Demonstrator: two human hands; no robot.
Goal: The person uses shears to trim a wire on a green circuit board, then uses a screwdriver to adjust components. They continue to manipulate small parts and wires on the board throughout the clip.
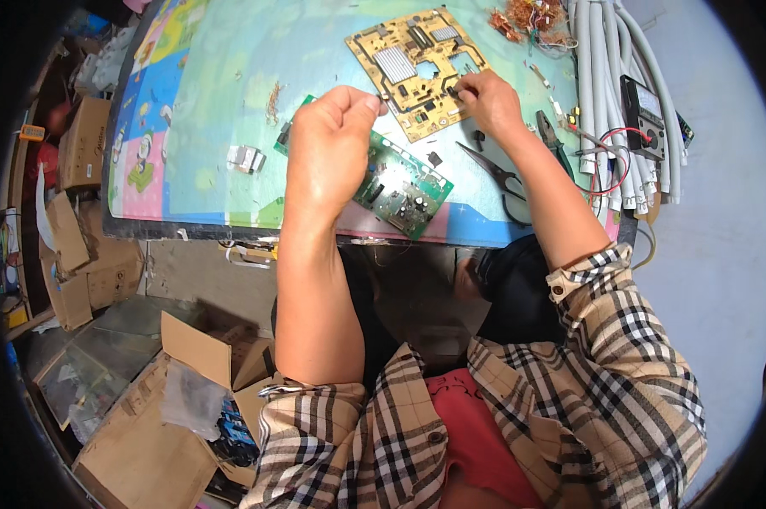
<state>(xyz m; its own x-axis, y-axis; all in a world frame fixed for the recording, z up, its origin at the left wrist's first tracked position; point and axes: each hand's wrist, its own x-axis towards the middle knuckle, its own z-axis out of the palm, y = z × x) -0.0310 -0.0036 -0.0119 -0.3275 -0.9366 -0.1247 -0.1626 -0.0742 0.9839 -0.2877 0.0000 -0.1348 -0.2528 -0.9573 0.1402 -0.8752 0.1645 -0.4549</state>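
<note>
A tan circuit board [417, 72] with silver heat sinks and small black parts is at the far middle of the table. My left hand [332, 140] has its fingers curled, with thumb and forefinger closed at the board's near left edge. On the near right edge, my right hand [492, 106] pinches with thumb and fingers, beside small dark components. Exactly how the fingertips grip is partly hidden. Below lies a green circuit board [404, 191], partly covered by my left hand. Black-handled scissors [503, 176] and dark pliers [554, 142] rest near my right forearm.
A multimeter [643, 117] with red and black leads sits by a bundle of pale tubes [599, 51] on the right. Copper wire scraps [531, 17] lie at the back. A small silver part [246, 159] is at left. An opened cardboard box [145, 433] stands below.
</note>
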